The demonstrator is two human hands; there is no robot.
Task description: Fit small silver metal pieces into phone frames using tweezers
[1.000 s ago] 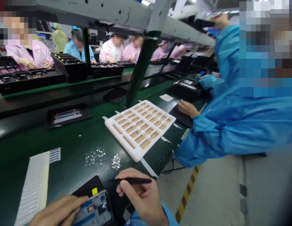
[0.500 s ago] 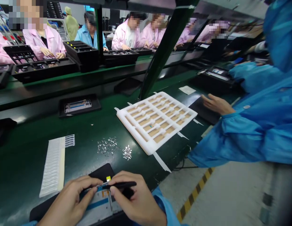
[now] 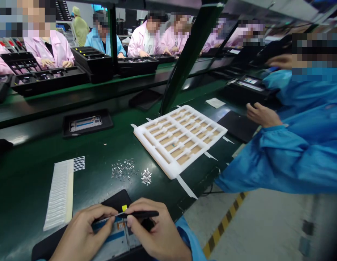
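Note:
My right hand grips a slim black pair of tweezers, its tip pointing left. Thumb and fingers of my left hand pinch a thin silvery part close to that tip. Both hands are above a silver phone frame with blue strips, which lies in a black tray at the bottom edge. A yellow tab shows just past the tweezers. My hands cover much of the frame, and the exact contact at the tip is too small to tell.
Beyond my hands lie loose small metal pieces and a denser pile. A pale sheet of thin strips is left. A white foam tray sits right of centre. Another black tray holds a phone frame. A co-worker's blue sleeve reaches in.
The co-worker at the right has leaned and drawn one hand back to the right; a second hand now shows higher up. My hands stay nearly in place, and the view has shifted slightly.

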